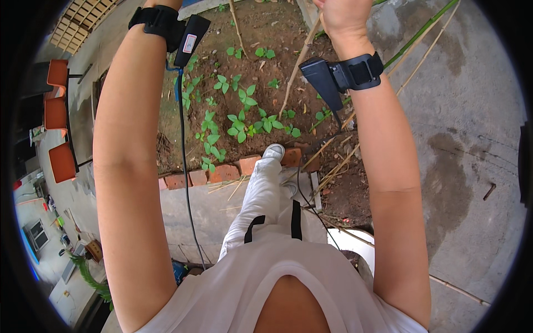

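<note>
Both my arms reach forward to the top edge, each with a black strap and a small black device at the wrist. My right hand (pixel 347 19) is partly cut off at the top right, its fingers curled in. A long brown wooden stick (pixel 300 64) runs from the soil up to this hand and appears to be in its grip. Of my left hand (pixel 166 3) only the base shows; its fingers are outside the picture. Between the arms lies a soil bed (pixel 222 58) with several green seedlings (pixel 241 127). Another thin stick (pixel 237 28) stands farther back.
Red bricks (pixel 223 173) edge the bed, and my shoe (pixel 273 151) is at them. Long bamboo canes (pixel 419 36) lie to the right over stained concrete (pixel 483 111). Black cables (pixel 185 144) hang from both wrist devices. Orange chairs (pixel 55 113) stand at the left.
</note>
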The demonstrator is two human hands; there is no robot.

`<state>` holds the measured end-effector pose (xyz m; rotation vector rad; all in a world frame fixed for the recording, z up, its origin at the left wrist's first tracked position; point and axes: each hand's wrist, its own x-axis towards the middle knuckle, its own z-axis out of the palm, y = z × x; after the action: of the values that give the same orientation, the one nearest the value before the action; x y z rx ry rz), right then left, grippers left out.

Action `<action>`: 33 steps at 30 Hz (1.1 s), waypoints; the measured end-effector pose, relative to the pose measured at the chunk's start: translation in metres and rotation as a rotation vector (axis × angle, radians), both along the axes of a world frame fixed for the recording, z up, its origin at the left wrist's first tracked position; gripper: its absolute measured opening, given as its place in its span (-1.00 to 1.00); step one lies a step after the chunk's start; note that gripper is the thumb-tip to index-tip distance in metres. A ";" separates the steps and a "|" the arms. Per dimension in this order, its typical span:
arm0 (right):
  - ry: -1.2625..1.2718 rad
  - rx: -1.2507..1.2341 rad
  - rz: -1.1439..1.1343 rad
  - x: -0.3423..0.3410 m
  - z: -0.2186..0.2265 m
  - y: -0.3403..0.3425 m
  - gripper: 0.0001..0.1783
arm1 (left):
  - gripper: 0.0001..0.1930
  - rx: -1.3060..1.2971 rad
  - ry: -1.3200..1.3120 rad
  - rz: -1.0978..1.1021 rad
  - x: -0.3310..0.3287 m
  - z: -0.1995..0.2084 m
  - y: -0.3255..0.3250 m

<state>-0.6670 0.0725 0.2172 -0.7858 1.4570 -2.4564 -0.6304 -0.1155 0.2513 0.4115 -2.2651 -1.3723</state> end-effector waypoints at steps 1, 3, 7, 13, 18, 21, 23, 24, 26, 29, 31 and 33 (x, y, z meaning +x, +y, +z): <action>0.001 0.012 -0.015 0.000 -0.003 -0.001 -0.50 | -0.83 -0.011 -0.005 0.011 0.000 0.000 0.000; 0.001 0.022 -0.025 0.000 -0.006 -0.004 -0.49 | -0.82 0.000 -0.002 0.007 -0.001 -0.001 -0.006; 0.047 0.013 -0.009 0.002 -0.007 -0.006 -0.49 | -0.82 -0.004 0.015 0.011 0.000 0.001 -0.008; 0.055 0.017 0.008 0.007 -0.009 -0.015 -0.50 | -0.82 0.015 0.012 0.016 -0.005 -0.002 -0.011; 0.064 0.047 0.027 0.008 -0.016 -0.025 -0.51 | -0.83 -0.008 0.047 0.027 -0.008 -0.006 -0.012; 0.066 0.045 0.060 0.004 -0.024 -0.029 -0.51 | -0.83 0.024 0.155 -0.030 -0.016 -0.018 -0.020; 0.077 0.038 0.055 0.000 -0.028 -0.033 -0.52 | -0.83 0.053 0.148 -0.027 -0.018 -0.017 -0.016; 0.079 0.035 0.059 -0.001 -0.030 -0.035 -0.52 | -0.82 0.054 0.162 -0.045 -0.020 -0.019 -0.016; 0.096 0.068 0.013 0.000 -0.031 -0.040 -0.51 | -0.82 0.034 0.181 -0.046 -0.023 -0.021 -0.015; 0.040 0.022 0.337 -0.014 -0.031 -0.039 -0.59 | -0.82 0.044 0.178 -0.044 -0.023 -0.013 -0.009; 0.128 -0.028 0.128 0.002 -0.030 -0.052 -0.52 | -0.82 0.018 0.180 -0.023 -0.020 -0.005 -0.010; 0.067 0.035 0.076 -0.013 -0.048 -0.047 -0.58 | -0.82 -0.027 0.196 -0.039 -0.028 -0.018 -0.002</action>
<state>-0.6796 0.0252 0.1691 -0.9069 1.4604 -2.3634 -0.6588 -0.1171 0.2331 0.2145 -2.1387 -1.3376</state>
